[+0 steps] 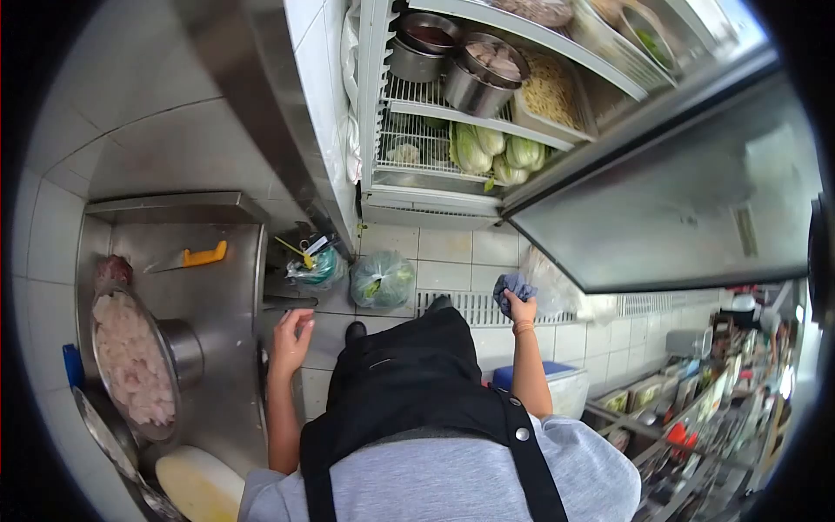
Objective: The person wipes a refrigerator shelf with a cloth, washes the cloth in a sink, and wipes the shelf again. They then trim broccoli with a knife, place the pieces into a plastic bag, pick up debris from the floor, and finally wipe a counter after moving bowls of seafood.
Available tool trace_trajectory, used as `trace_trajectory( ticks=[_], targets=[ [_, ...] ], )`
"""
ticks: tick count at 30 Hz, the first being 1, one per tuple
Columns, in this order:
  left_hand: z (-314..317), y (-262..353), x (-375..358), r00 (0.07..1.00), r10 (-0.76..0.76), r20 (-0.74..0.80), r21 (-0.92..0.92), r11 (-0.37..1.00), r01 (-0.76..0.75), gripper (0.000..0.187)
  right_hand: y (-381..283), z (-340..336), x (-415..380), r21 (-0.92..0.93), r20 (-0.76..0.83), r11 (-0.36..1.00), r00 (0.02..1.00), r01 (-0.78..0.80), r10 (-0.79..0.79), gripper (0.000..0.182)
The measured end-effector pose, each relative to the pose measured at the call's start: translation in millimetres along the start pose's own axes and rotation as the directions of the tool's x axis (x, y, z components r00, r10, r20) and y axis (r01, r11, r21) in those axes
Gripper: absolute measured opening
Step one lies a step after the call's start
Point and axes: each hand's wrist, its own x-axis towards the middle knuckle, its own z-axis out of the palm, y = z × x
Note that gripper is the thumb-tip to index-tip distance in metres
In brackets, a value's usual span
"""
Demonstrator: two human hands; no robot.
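Observation:
My right hand [522,308] is closed around a crumpled grey-blue cloth [513,287], held out in front of the open fridge. Near the edge of the steel worktop [228,326], my left hand [292,337] is empty, its fingers loosely apart. Ahead stands the fridge [435,198], its glass door [687,191] swung out to the right. Its shelves carry a metal pot of pale meat [494,63], a second metal pot [416,63], a tub of yellowish pieces [550,91] and several Chinese cabbages [522,155].
On the worktop are a yellow-handled knife [205,254], a large bowl of pale meat pieces [130,357] and a round whitish board [198,484]. Filled plastic bags [383,280] sit on the tiled floor by a drain grate [487,308]. A blue-lidded box [557,383] stands right of my legs.

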Motion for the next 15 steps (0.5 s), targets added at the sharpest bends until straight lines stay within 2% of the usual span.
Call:
trace_trajectory(
  ticks=[1, 3, 4, 5, 7, 8, 10, 12, 14, 15],
  targets=[
    [7, -4, 2, 1.000, -0.023, -0.022, -0.009, 1.000, 0.023, 0.020, -3, 5, 26, -0.019, 0.023, 1.000, 1.000, 0.014, -0.014, 0.043],
    [28, -11, 2, 0.985, -0.125, -0.115, 0.027, 0.991, 0.129, 0.019, -6, 18, 83, 0.086, 0.123, 0.996, 0.992, 0.014, -0.024, 0.044],
    [42, -11, 0, 0.954, -0.225, -0.199, 0.021, 0.972, 0.234, 0.019, -3, 26, 115, 0.076, 0.201, 0.997, 0.980, -0.024, 0.008, 0.044],
    [56, -11, -7, 0.903, -0.330, -0.275, 0.005, 0.939, 0.345, 0.018, 0, 36, 146, -0.079, 0.261, 0.997, 0.965, -0.003, 0.024, 0.047],
    [89, -12, -20, 0.820, -0.427, -0.381, 0.029, 0.881, 0.472, 0.017, 30, 60, 216, -0.311, 0.363, 0.946, 0.931, 0.096, 0.025, 0.052],
    [110, -14, -26, 0.780, -0.475, -0.407, -0.035, 0.862, 0.506, 0.016, 16, 70, 232, -0.324, 0.396, 0.939, 0.918, 0.115, 0.024, 0.052],
    [147, -6, -18, 0.724, -0.536, -0.434, -0.104, 0.828, 0.551, 0.016, -22, 77, 250, -0.534, 0.576, 0.791, 0.813, 0.299, 0.082, 0.057],
    [185, 18, 21, 0.700, -0.591, -0.400, -0.252, 0.806, 0.536, 0.016, -57, 98, 253, -0.500, 0.595, 0.809, 0.801, 0.309, 0.062, 0.057],
    [240, -1, 60, 0.734, -0.596, -0.326, -0.433, 0.784, 0.445, 0.016, -71, 126, 246, -0.492, 0.573, 0.807, 0.820, 0.327, 0.017, 0.055],
    [266, -6, 87, 0.787, -0.523, -0.328, -0.449, 0.819, 0.357, 0.017, -39, 151, 260, -0.449, 0.584, 0.777, 0.803, 0.441, -0.119, 0.053]
  ],
)
